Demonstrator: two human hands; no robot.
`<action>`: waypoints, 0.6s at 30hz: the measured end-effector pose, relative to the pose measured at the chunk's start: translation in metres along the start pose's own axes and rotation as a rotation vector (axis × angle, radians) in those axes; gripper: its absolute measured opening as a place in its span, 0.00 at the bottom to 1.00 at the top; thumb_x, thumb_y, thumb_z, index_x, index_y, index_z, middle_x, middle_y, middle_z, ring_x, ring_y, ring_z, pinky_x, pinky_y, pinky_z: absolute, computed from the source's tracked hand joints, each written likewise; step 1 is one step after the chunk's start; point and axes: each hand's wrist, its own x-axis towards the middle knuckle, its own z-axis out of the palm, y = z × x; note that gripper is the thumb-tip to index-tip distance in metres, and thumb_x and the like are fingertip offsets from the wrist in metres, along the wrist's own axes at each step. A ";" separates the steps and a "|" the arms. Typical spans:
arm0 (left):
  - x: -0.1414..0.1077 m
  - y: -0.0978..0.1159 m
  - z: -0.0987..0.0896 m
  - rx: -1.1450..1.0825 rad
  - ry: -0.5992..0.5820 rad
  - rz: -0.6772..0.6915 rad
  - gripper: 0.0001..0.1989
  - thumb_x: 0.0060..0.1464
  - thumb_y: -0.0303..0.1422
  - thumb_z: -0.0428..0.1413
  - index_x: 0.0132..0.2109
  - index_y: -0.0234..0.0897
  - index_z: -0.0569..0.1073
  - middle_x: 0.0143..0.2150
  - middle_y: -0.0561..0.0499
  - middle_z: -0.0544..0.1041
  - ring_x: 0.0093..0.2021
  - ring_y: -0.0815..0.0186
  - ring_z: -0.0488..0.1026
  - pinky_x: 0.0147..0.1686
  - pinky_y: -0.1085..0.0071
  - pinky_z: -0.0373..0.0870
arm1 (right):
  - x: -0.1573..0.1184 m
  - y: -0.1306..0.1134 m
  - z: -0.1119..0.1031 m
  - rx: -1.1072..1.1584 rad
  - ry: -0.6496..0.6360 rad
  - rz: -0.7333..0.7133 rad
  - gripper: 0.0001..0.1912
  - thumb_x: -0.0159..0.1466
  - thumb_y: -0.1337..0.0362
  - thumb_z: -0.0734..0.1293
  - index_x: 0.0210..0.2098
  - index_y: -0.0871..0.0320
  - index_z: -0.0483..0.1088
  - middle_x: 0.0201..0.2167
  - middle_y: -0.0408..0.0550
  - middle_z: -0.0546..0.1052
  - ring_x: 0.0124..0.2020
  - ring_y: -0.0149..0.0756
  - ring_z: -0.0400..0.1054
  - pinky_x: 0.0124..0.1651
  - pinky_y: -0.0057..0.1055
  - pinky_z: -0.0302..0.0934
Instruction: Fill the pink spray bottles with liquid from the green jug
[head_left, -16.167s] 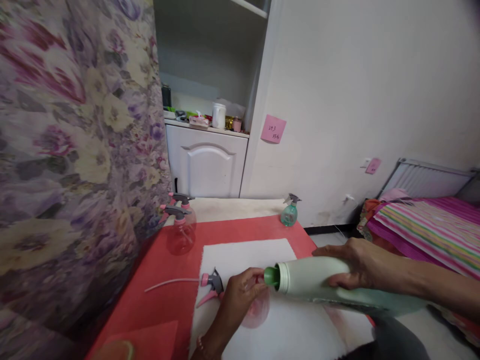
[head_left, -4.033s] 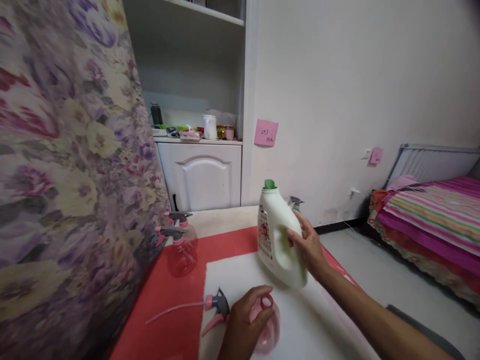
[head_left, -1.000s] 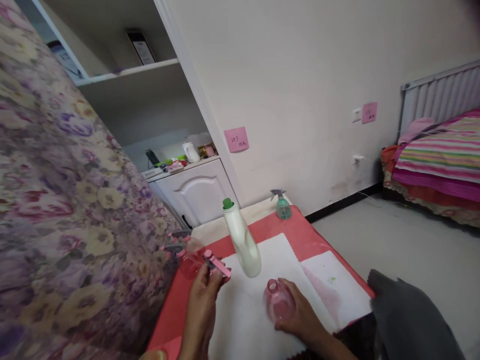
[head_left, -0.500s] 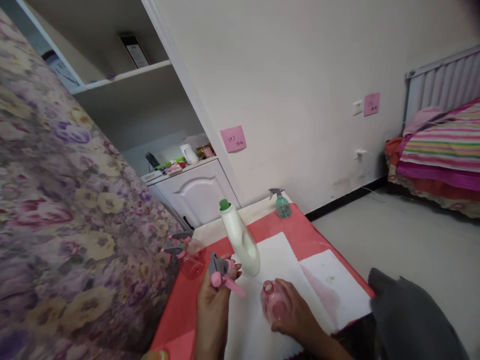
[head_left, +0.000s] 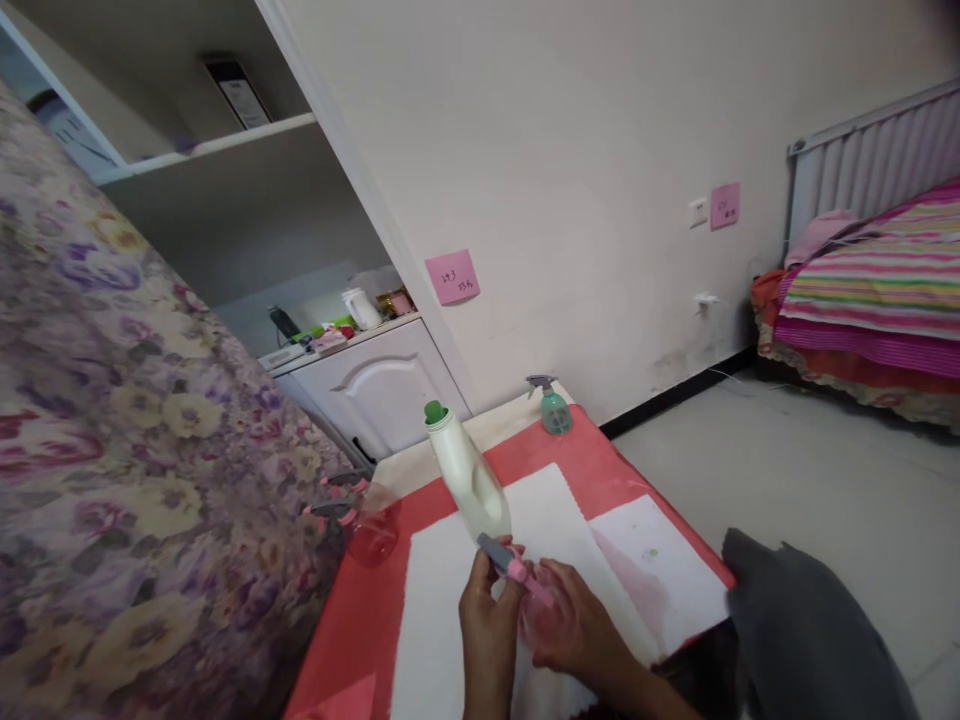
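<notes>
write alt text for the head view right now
The left hand holds a spray head at the neck of a pink bottle in the right hand. Beyond them stand an open jug and a green spray bottle.

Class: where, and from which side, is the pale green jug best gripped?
Probably by its handle, coming from the right: on that side the pale green jug has a hollow to reach into, and it stands upright, suiting a sideways grasp.

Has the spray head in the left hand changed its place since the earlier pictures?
Yes. The spray head first lay at the left edge of the white sheet; now the left hand holds it farther right over the sheet, by the pink bottle.
</notes>
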 end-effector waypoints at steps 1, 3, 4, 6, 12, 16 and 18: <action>0.001 -0.006 0.001 0.020 0.010 -0.006 0.18 0.46 0.38 0.63 0.44 0.36 0.75 0.41 0.46 0.81 0.45 0.55 0.77 0.45 0.63 0.73 | 0.000 0.003 0.001 0.016 0.008 -0.007 0.55 0.33 0.64 0.81 0.59 0.49 0.60 0.57 0.55 0.69 0.59 0.59 0.63 0.61 0.52 0.58; 0.002 -0.019 0.002 0.040 0.018 -0.010 0.19 0.45 0.39 0.63 0.43 0.35 0.75 0.41 0.45 0.82 0.45 0.54 0.77 0.46 0.61 0.73 | -0.002 0.008 0.003 0.034 0.020 -0.024 0.55 0.33 0.65 0.81 0.59 0.50 0.59 0.57 0.55 0.69 0.58 0.57 0.64 0.61 0.50 0.59; 0.002 -0.024 0.003 0.044 0.019 -0.006 0.19 0.45 0.40 0.63 0.43 0.35 0.75 0.40 0.45 0.82 0.45 0.53 0.78 0.46 0.61 0.73 | -0.002 0.010 0.003 0.045 0.025 -0.034 0.55 0.34 0.65 0.81 0.60 0.50 0.58 0.57 0.55 0.69 0.58 0.56 0.64 0.61 0.49 0.59; 0.002 -0.032 0.004 0.065 0.016 0.011 0.18 0.45 0.40 0.63 0.42 0.36 0.75 0.40 0.46 0.82 0.44 0.53 0.78 0.45 0.61 0.73 | -0.003 0.010 0.003 0.057 0.032 -0.054 0.53 0.37 0.65 0.80 0.60 0.51 0.57 0.57 0.55 0.69 0.59 0.54 0.64 0.61 0.48 0.59; -0.004 -0.029 0.005 0.149 -0.039 0.027 0.17 0.49 0.42 0.60 0.43 0.36 0.75 0.44 0.43 0.82 0.47 0.51 0.77 0.49 0.58 0.72 | -0.003 0.001 -0.001 0.008 0.054 -0.100 0.51 0.38 0.64 0.80 0.59 0.52 0.58 0.56 0.55 0.70 0.57 0.53 0.66 0.58 0.47 0.62; -0.011 -0.023 -0.002 0.136 -0.157 0.049 0.21 0.54 0.44 0.56 0.51 0.38 0.72 0.53 0.41 0.78 0.56 0.52 0.72 0.56 0.56 0.67 | -0.002 -0.006 -0.002 -0.025 0.084 -0.130 0.48 0.40 0.64 0.79 0.58 0.51 0.60 0.54 0.55 0.72 0.55 0.54 0.68 0.56 0.46 0.65; -0.013 -0.024 -0.006 0.141 -0.192 0.056 0.22 0.56 0.44 0.55 0.54 0.38 0.71 0.57 0.41 0.75 0.59 0.52 0.70 0.60 0.55 0.63 | -0.002 -0.009 -0.003 -0.026 0.097 -0.141 0.46 0.40 0.66 0.78 0.57 0.51 0.61 0.53 0.55 0.73 0.54 0.54 0.69 0.55 0.46 0.66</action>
